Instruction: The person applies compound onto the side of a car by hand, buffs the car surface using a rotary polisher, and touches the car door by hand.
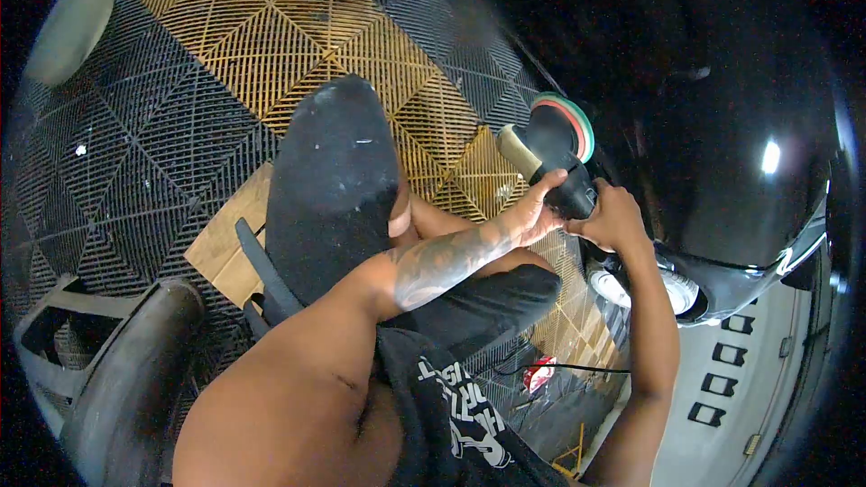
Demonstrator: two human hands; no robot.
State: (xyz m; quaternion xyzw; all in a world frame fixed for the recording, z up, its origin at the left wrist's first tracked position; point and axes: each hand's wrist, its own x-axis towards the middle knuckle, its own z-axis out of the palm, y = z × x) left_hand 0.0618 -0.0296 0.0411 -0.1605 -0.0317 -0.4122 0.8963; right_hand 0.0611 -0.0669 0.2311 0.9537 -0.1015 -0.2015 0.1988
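Note:
A black power polisher (550, 149) with a round green, white and red pad (577, 126) is tilted beside a glossy black car panel (722, 162). Tattooed up the forearm, my left hand (534, 215) holds the lower end of its body, with the thumb along the side and the other fingers partly hidden beneath. My right hand (613, 219) grips the same end from the right, its fingers curled on the black casing. A tan part (519, 152) shows on the tool's left side. The pad does not visibly touch the panel.
Black and yellow slatted tiles (262, 27) cover the floor. Cardboard (230, 257) lies near my leg. A grey-black frame-like object (135, 352) stands at the lower left. A black cable (586, 367) runs behind my right forearm, near a red and white item (539, 373).

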